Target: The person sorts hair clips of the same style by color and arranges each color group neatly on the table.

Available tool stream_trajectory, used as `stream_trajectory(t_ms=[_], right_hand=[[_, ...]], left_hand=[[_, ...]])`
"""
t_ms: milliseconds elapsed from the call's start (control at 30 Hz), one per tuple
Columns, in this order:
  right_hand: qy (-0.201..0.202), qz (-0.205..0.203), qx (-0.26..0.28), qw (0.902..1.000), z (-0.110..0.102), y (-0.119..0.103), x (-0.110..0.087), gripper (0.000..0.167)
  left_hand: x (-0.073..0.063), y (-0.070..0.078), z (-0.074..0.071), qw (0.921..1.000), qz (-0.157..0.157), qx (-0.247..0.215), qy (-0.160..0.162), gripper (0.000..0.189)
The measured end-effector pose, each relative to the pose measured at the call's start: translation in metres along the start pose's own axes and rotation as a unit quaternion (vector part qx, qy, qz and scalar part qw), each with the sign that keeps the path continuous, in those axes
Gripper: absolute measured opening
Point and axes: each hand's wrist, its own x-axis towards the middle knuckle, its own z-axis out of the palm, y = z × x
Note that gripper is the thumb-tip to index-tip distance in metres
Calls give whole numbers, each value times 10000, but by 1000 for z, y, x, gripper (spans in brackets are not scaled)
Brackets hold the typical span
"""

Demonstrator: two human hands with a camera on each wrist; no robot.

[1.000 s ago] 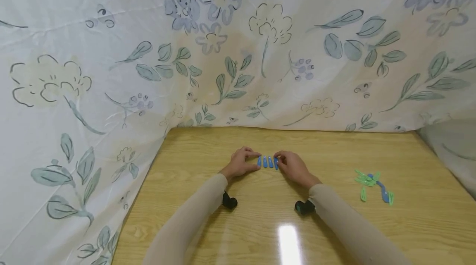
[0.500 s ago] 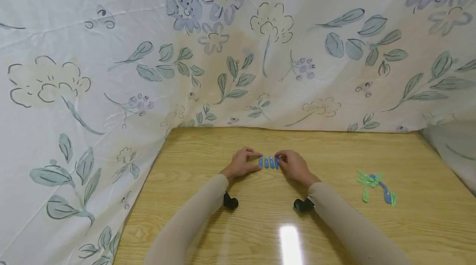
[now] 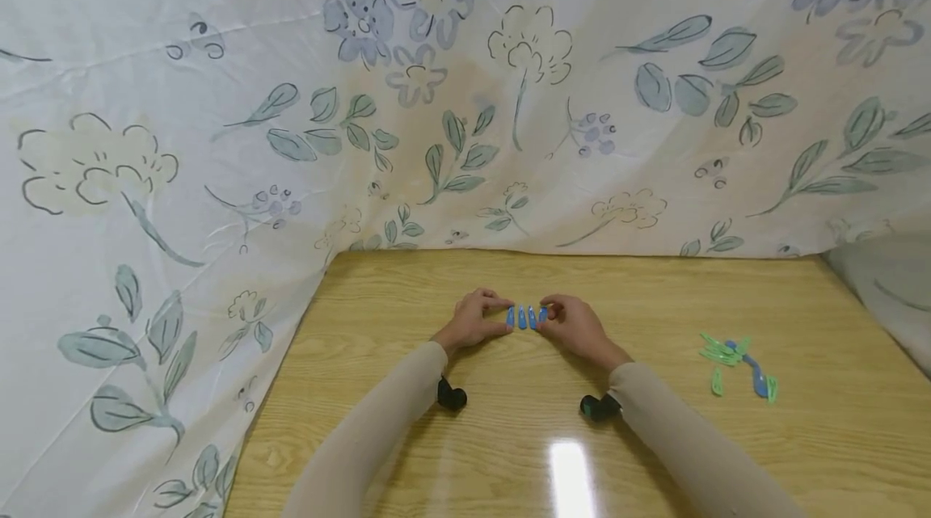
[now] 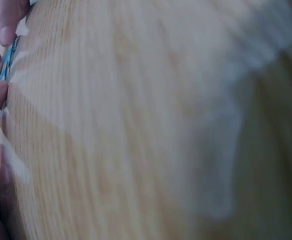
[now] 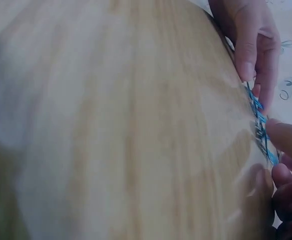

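Note:
Several blue snap hair clips (image 3: 522,317) lie side by side in a short row on the wooden table, narrow ends pointing away. My left hand (image 3: 471,320) pinches the leftmost clip (image 3: 511,317) lengthwise, index finger at its far end and thumb at its near end. At the other end of the row, my right hand (image 3: 578,330) holds the rightmost clip (image 3: 543,313), which leans a little to the right and is partly covered by the fingers. Both hands flank the row in the right wrist view, where the blue clips (image 5: 260,122) appear edge-on.
Light green hair clips (image 3: 722,351) are heaped at the right, with a long blue spoon-like piece (image 3: 760,382) among them. Flower-printed cloth (image 3: 436,178) walls off the back and left of the wooden table (image 3: 509,437). Black devices (image 3: 452,397) sit at both wrists.
The right thumb has shifted left toward the near end of the row, and the rightmost clip has turned to lean right. The left hand stays on its clip.

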Motion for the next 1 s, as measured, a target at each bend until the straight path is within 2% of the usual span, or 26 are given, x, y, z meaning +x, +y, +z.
stream_trajectory(t_ms=[400, 700, 1000], right_hand=[[-151, -132, -346, 9992, -2, -2, -2, 41], [-219, -334, 372, 9985, -6, 2, -8, 46], [-452, -242, 546, 9972, -15, -1, -16, 44]], left_hand=[[-3, 0, 1, 10000, 32, 35, 14, 46], [-3, -2, 2, 10000, 73, 33, 5, 46], [-2, -4, 2, 10000, 60, 74, -3, 46]])
